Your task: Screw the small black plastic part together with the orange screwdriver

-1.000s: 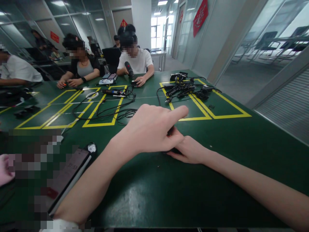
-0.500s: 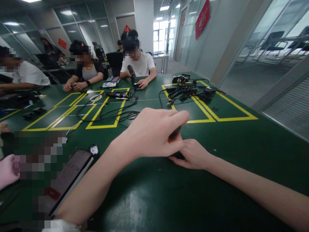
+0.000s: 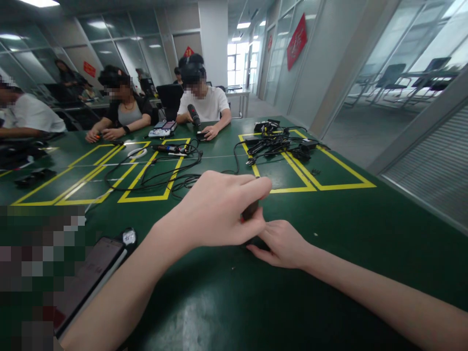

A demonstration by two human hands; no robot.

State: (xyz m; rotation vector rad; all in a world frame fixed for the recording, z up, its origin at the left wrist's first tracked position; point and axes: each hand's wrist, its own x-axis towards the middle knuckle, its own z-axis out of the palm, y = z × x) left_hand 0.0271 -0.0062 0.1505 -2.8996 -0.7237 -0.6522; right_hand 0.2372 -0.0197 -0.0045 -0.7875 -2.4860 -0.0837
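My left hand (image 3: 219, 209) is closed around a dark handle-like object (image 3: 250, 209) with a bit of red on it. Its fingers cover most of that object, so its kind is hidden. Lower and to the right, my right hand (image 3: 285, 243) is closed on a black thing (image 3: 259, 242) at the green table (image 3: 329, 282). Only a small dark strip of it shows under the left hand. The two hands overlap in view, with the left one above.
Beyond my hands lies a heap of black cables and adapters (image 3: 278, 141) among yellow tape outlines. More cable (image 3: 146, 170) loops to the left. At lower left is a phone (image 3: 91, 278), with a small black labelled object (image 3: 129, 236) beside it. Several people sit across the table.
The whole view has shifted, so the table and surroundings appear slightly further left and lower. Both hands keep nearly the same grip and pose.
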